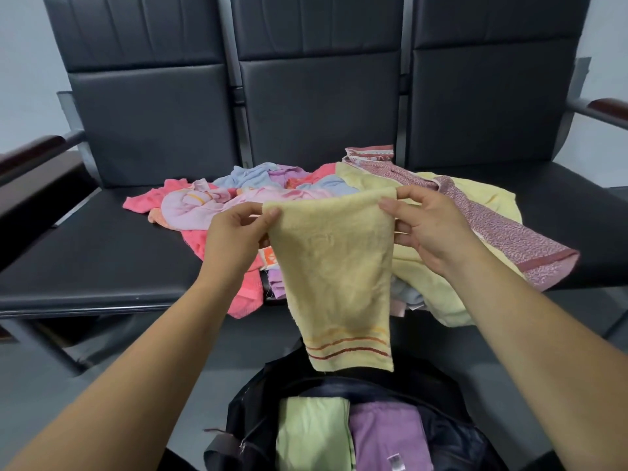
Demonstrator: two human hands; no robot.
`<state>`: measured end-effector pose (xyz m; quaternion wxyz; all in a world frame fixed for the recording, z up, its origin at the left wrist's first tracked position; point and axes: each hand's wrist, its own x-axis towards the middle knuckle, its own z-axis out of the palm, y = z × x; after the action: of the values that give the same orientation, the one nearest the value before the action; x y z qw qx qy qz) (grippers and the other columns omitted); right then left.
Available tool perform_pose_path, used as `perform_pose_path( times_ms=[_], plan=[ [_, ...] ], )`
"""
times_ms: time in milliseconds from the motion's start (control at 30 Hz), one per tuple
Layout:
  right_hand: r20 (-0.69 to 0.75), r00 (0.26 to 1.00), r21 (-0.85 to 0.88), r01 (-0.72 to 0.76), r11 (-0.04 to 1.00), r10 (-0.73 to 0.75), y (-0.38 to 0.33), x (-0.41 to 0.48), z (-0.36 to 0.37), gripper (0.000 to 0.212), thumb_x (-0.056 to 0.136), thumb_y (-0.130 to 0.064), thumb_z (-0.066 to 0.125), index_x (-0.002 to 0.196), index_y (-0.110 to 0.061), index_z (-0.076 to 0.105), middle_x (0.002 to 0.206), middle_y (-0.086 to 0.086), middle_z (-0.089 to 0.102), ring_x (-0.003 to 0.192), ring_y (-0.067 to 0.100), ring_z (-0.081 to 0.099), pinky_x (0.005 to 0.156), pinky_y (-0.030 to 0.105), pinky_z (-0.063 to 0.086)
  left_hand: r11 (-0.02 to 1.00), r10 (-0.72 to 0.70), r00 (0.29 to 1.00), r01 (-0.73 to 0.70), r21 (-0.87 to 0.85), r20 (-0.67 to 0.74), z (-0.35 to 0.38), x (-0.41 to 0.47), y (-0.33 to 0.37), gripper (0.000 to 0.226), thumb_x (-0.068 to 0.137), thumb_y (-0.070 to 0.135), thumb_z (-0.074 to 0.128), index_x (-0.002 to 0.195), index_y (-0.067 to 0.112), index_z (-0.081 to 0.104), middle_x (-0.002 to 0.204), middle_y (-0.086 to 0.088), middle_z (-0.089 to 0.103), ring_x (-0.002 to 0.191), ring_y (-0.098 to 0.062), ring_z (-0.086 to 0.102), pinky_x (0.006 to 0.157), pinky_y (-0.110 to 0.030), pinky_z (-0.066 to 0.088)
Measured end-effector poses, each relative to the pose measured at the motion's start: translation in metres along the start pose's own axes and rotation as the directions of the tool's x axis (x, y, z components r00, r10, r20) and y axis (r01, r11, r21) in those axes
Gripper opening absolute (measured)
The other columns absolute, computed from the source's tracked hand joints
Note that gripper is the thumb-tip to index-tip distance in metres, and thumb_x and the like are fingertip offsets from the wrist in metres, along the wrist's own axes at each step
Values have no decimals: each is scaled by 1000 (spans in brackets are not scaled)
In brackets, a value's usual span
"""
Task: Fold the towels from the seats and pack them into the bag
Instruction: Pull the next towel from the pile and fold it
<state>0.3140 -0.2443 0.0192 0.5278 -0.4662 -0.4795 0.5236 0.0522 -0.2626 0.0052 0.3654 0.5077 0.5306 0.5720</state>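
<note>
Head view: both hands [238, 232] [428, 226] pinch yellow towel [336, 266], seemingly folded.

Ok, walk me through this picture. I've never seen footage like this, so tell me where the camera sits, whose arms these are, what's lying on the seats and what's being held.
There is one picture, taken by a wide-angle camera worn on a person's head, looking forward and down. The two bare arms are that person's own; no machine is involved. The left hand and right hand each pinch a top corner of a yellow towel with stripes near its bottom edge, letting it hang. Behind it, on the black seats, lies a loose pile of towels, pink, blue, lilac, yellow and patterned red. Below the hands stands an open dark bag, already holding a folded green towel and a purple towel.
</note>
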Motion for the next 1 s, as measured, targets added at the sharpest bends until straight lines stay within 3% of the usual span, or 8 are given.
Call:
perform_pose_path(
  times_ms=[133,300,367,500,633,767,867,1000],
  plan=[
    [-27,999,54,-24,998,26,2,1,3,8,94,-5,68,89,-10,66,83,8,74,70,18,70,60,31,58,997,-56,998,56,-51,0,4,1,0,21,96,24,69,91,4,75,70,6,65,69,-9,58,81,-29,57],
    [132,986,395,-150,906,106,2,6,-2,16,92,5,62,108,8,64,92,12,74,90,20,72,83,30,61,993,-25,982,47,-111,187,4,-1,4,26,93,3,67,119,4,71,112,-10,76,107,-20,71,95,-30,55],
    [163,979,355,-175,918,124,0,4,-2,15,92,9,59,106,11,64,97,15,74,93,20,73,83,26,60,998,13,993,-5,-66,115,3,-1,3,24,91,1,69,115,4,72,106,-8,76,101,-17,72,90,-27,56],
    [-54,995,212,-72,975,85,1,2,0,9,86,11,68,85,3,67,78,10,75,78,18,73,74,25,61,999,39,999,-38,-20,11,4,-2,2,11,90,11,74,100,7,77,83,5,74,79,-5,66,76,-19,52],
    [-139,989,14,47,999,-45,2,2,2,11,84,-13,81,81,-19,72,84,-1,73,89,17,67,89,36,51,995,11,1000,-13,-101,-25,6,-3,5,10,91,21,74,99,16,77,103,-2,76,98,-11,70,94,-26,52],
    [-78,994,134,93,987,-83,-1,-3,2,7,92,-11,73,98,-14,72,92,4,75,89,23,70,88,45,56,974,26,998,-13,-227,52,8,-5,8,10,96,20,68,101,24,75,99,-1,77,94,-14,69,92,-35,53],
    [56,982,169,170,971,-182,-3,-5,4,32,96,-6,65,126,-19,66,109,5,75,99,23,70,83,40,58,973,112,985,-81,-215,135,10,-4,10,40,97,18,66,130,41,61,106,3,75,100,-12,70,89,-32,53],
    [278,950,26,138,990,-140,10,3,-2,108,77,-2,83,159,-37,22,149,1,55,130,20,60,99,40,55,992,79,891,-116,55,447,4,6,2,96,93,12,70,139,75,15,108,-2,73,96,-22,66,92,-35,51]
  ],
)
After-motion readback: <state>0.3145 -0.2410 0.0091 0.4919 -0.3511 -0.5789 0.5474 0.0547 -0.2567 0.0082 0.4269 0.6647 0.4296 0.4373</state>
